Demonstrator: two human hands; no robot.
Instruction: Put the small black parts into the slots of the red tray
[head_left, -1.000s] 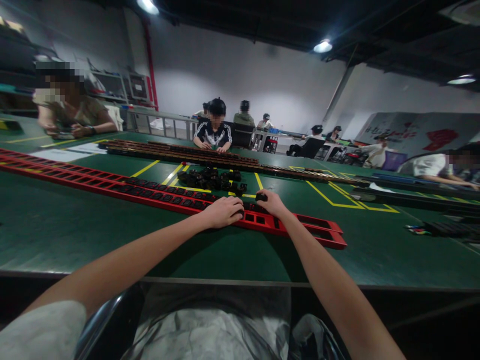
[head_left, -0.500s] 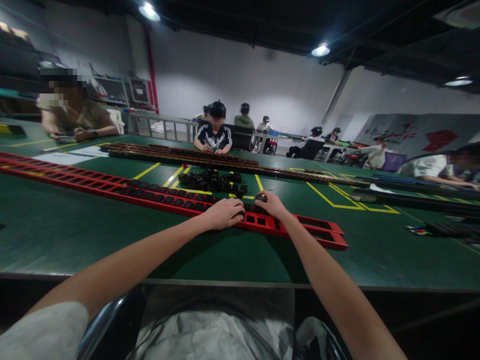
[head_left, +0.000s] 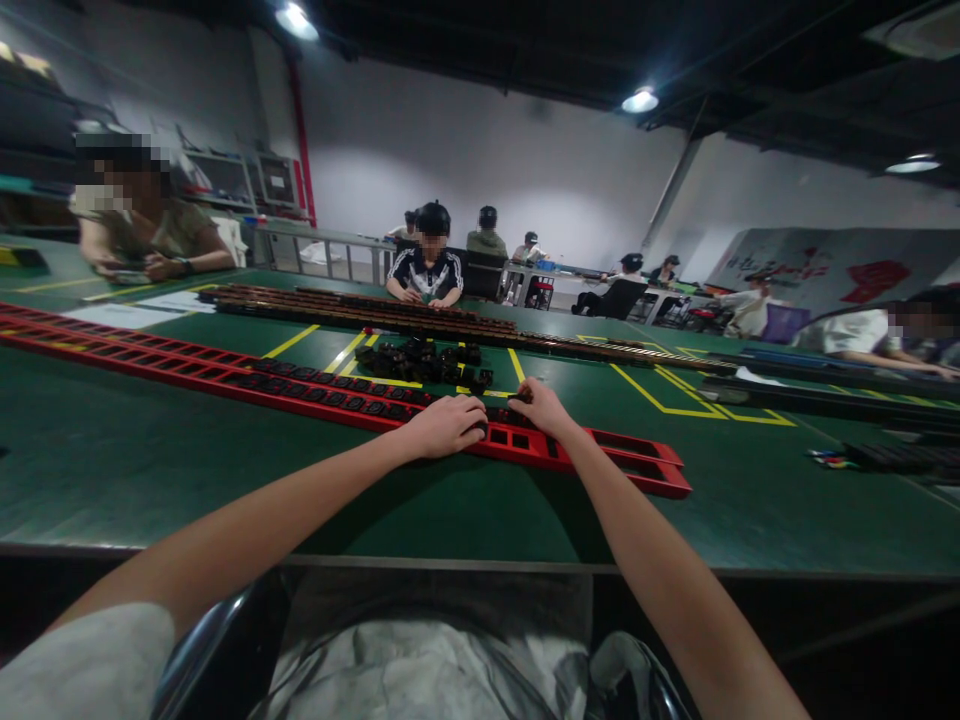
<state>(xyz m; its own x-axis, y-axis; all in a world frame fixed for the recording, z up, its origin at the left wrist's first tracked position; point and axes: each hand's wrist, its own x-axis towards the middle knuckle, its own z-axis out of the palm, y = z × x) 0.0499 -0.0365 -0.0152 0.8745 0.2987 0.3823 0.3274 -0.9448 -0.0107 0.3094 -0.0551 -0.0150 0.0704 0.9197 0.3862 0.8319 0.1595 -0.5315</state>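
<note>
Two long red slotted strips [head_left: 187, 372] lie side by side across the green table. Small black square parts [head_left: 352, 402] fill several of their slots just left of my hands. My left hand [head_left: 448, 425] rests on the strips with its fingers curled over a dark part, mostly hidden beneath them. Over the far edge of the strips, my right hand [head_left: 540, 407] pinches a small black part [head_left: 519, 399] between thumb and fingers. Beyond the strips sits a loose heap of black parts [head_left: 420, 362].
Long dark brown bars [head_left: 360, 308] lie across the table behind the heap. Dark bars [head_left: 810, 400] and a bundle of black cables [head_left: 892, 458] are at the right. A co-worker [head_left: 427, 262] sits opposite, another person [head_left: 146, 225] at the left. Yellow tape marks the tabletop.
My right hand has lowered the small black part slightly and tilted it toward the strips. My left hand stays almost where it was.
</note>
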